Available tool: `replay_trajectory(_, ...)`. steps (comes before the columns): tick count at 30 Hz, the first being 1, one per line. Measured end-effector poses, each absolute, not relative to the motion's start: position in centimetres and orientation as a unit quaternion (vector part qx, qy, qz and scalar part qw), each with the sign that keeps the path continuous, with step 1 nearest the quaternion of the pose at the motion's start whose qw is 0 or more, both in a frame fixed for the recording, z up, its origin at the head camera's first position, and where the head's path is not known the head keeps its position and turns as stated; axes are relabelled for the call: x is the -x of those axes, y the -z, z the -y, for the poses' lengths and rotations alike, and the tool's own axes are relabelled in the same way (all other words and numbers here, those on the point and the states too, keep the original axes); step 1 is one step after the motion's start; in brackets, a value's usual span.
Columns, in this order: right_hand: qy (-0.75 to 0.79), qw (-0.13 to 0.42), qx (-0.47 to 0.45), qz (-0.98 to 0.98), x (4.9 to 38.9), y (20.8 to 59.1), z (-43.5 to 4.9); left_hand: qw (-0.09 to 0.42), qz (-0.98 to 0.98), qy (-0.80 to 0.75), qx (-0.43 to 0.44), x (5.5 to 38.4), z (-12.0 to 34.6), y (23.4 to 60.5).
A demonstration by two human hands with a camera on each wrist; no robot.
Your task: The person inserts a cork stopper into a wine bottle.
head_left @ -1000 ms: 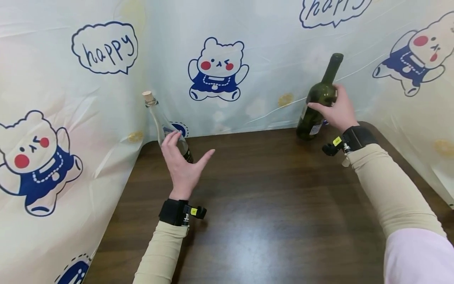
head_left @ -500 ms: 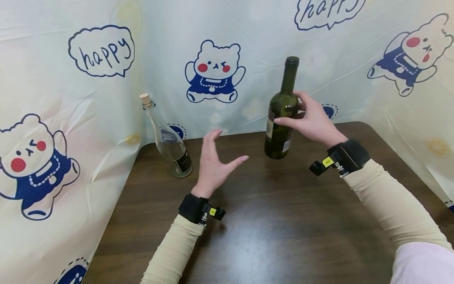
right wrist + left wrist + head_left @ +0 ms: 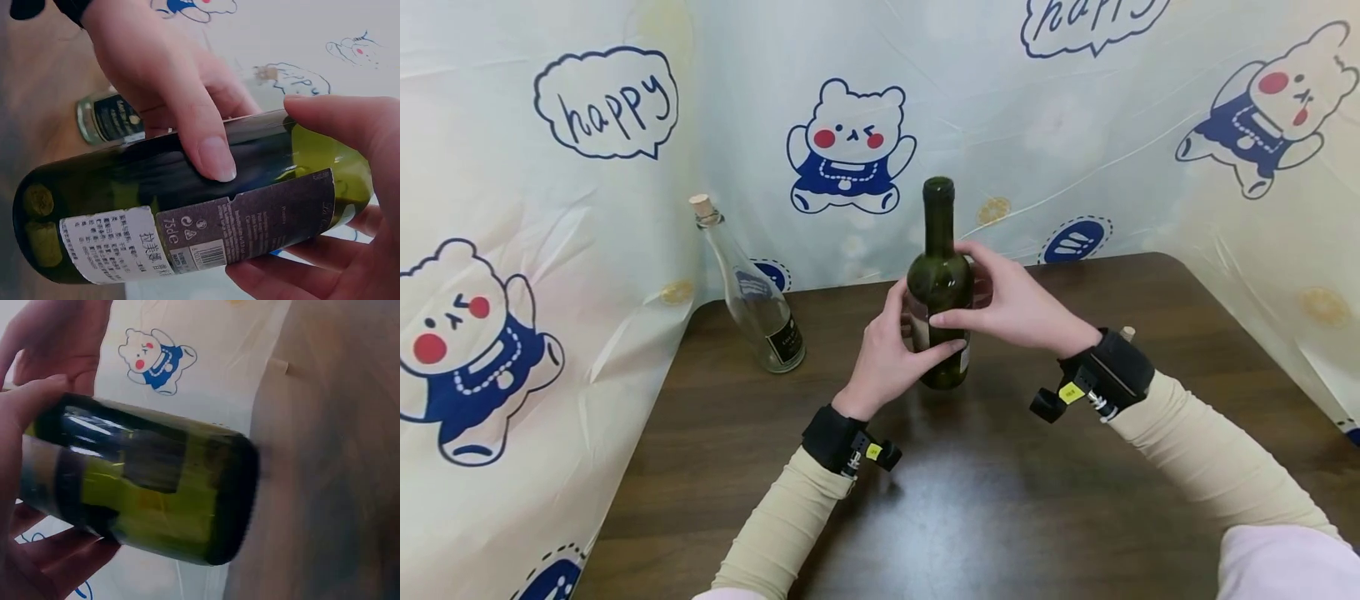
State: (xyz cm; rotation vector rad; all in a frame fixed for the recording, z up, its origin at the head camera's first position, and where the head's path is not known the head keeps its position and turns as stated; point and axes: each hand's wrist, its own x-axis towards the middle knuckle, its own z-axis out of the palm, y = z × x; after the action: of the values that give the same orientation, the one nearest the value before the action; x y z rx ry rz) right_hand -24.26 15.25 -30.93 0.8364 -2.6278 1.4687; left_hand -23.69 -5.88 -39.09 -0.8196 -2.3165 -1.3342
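A green glass wine bottle (image 3: 943,279) stands roughly upright between both hands in the head view, with no cork showing in its mouth. My right hand (image 3: 1018,304) grips its upper body, thumb across the front. Lower down, my left hand (image 3: 883,354) wraps round the other side, and its thumb (image 3: 215,156) lies on the glass in the right wrist view. A white back label (image 3: 112,247) and a dark label (image 3: 262,215) face the right wrist camera. Whether the bottle's base (image 3: 240,500) touches the table cannot be told.
A clear bottle (image 3: 756,308) with a cork (image 3: 702,206) in its neck stands at the table's back left. Behind my right wrist, a small cork-like piece (image 3: 1127,333) lies on the brown table (image 3: 700,467). A printed curtain (image 3: 730,100) hangs close behind.
My right hand has brought the green bottle leftward and nearer from the back right. My left hand has moved right, away from the clear bottle, and now holds the green bottle too.
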Motion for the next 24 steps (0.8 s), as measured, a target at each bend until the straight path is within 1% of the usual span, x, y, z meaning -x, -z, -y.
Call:
replay_trajectory(4, -0.464, -0.007, -0.277, 0.841, 23.7, 32.0, -15.2, 0.166, 0.817, 0.470, 0.289, 23.2, 6.1, 39.8)
replay_trajectory(10, -0.455, -0.016, -0.287, 0.843, 23.5, 33.1, -15.2, 0.155, 0.821, 0.469, 0.285, 22.8, 6.2, 41.0)
replay_trajectory(24, -0.457, -0.038, -0.270, 0.847, 23.3, 34.6, -15.1, 0.139, 0.829, 0.467, 0.275, 22.8, 6.3, 42.8)
